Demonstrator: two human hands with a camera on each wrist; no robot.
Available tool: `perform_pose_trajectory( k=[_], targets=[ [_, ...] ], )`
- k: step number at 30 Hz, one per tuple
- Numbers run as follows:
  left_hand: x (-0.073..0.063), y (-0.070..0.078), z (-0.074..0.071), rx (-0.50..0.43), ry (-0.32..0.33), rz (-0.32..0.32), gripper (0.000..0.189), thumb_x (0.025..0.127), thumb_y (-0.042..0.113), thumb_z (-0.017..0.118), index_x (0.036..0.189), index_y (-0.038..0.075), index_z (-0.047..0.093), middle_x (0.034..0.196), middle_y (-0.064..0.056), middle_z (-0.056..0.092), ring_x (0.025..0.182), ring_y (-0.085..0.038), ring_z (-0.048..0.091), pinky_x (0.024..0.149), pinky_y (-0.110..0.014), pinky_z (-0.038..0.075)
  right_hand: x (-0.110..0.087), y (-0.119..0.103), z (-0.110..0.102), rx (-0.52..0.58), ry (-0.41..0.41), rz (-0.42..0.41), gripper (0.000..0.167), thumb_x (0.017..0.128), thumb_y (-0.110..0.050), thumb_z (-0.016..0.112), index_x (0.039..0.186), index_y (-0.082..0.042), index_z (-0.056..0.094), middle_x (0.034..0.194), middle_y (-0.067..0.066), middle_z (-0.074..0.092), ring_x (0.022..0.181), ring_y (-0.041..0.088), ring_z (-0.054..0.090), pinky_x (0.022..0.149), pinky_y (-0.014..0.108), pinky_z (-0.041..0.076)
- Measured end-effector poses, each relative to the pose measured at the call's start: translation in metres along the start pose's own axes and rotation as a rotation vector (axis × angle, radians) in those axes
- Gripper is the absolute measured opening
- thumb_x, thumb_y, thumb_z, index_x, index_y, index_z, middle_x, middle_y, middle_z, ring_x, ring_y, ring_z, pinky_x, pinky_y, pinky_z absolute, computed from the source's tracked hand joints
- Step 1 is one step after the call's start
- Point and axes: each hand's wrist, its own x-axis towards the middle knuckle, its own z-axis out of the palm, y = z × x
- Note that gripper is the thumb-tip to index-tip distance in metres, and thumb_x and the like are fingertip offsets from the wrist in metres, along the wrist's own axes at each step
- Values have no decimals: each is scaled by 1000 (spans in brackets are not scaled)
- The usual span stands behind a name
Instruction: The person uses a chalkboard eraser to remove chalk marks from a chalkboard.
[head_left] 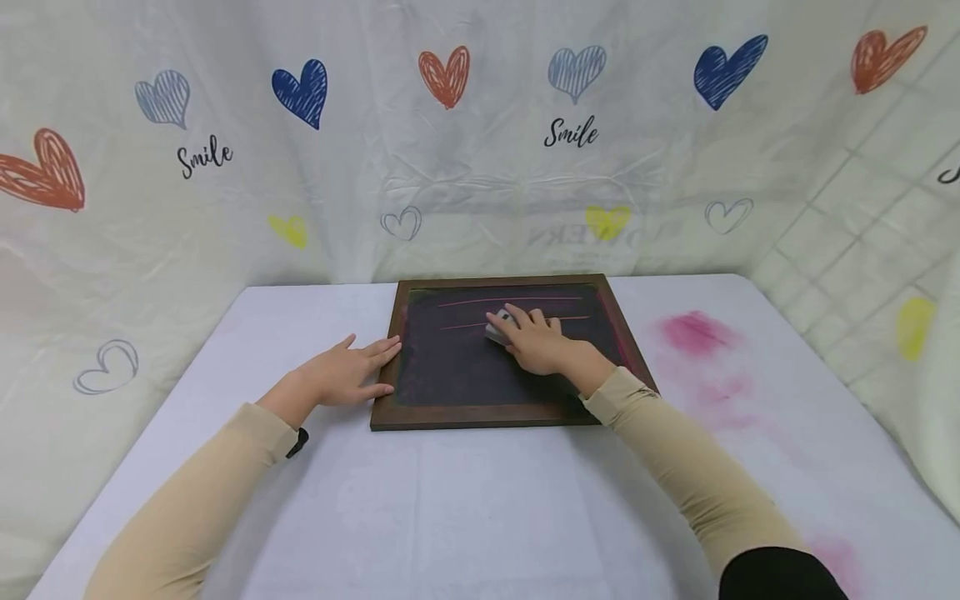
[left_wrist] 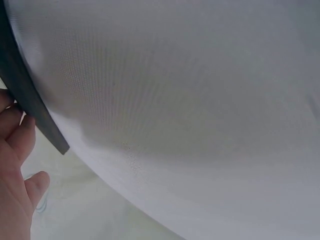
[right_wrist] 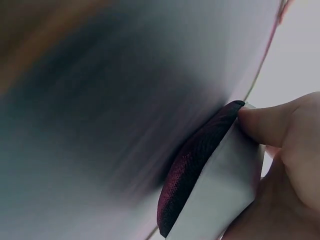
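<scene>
A small chalkboard (head_left: 465, 367) in a brown wooden frame lies flat on the white table. Two thin pink chalk lines cross its upper half. My right hand (head_left: 542, 343) grips a white board eraser (head_left: 497, 332) over the middle of the board. In the right wrist view the eraser (right_wrist: 220, 185) has a dark felt pad stained pink, pressed against the board surface, with the thumb along its end. My left hand (head_left: 347, 373) rests on the frame's left edge with its fingers extended. The left wrist view shows the fingertips against the frame's side (left_wrist: 30, 95).
Pink chalk smudges (head_left: 697, 332) mark the white tablecloth (head_left: 480, 508) right of the board. Behind the table hangs a pale curtain (head_left: 495, 167) printed with hearts and the word Smile. A black rounded object (head_left: 780, 575) shows at the lower right.
</scene>
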Motion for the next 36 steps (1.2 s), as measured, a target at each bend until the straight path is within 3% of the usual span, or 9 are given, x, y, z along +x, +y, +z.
perform_pose_trajectory(
  k=[10,17,24,31,36],
  targets=[
    [2,0,-2,14,-7,-14,76,106,48,52,162,2,26,169,-13,21,143,-31,44,120,-66,12,19,-85,8,-121,-64,-139,64,111,-27,47,167,-29,15,171,10,11,148,38,26,111,59,33],
    [2,1,-2,5,1,-7,74,107,46,51,161,1,28,168,-14,23,143,-32,44,119,-67,13,18,-109,8,-162,-114,-194,64,112,-28,45,167,-33,13,172,5,9,150,35,24,114,57,32],
    [0,2,-1,13,-1,-17,75,107,47,52,161,1,28,168,-14,23,144,-32,43,119,-67,14,15,-84,8,-122,-82,-168,63,112,-27,44,167,-32,14,172,6,10,148,36,26,112,57,33],
    [-1,2,0,-3,3,-8,76,107,47,52,162,1,26,168,-15,22,142,-32,45,119,-66,12,-3,-29,1,-81,-46,-107,63,112,-22,46,167,-24,16,170,15,10,141,41,33,95,54,39],
    [-1,0,1,14,8,-3,77,107,49,50,162,1,26,168,-15,21,141,-32,46,119,-67,13,-22,12,-6,-57,-14,-23,62,111,-19,47,166,-20,19,169,19,11,137,44,34,95,58,38]
  ],
)
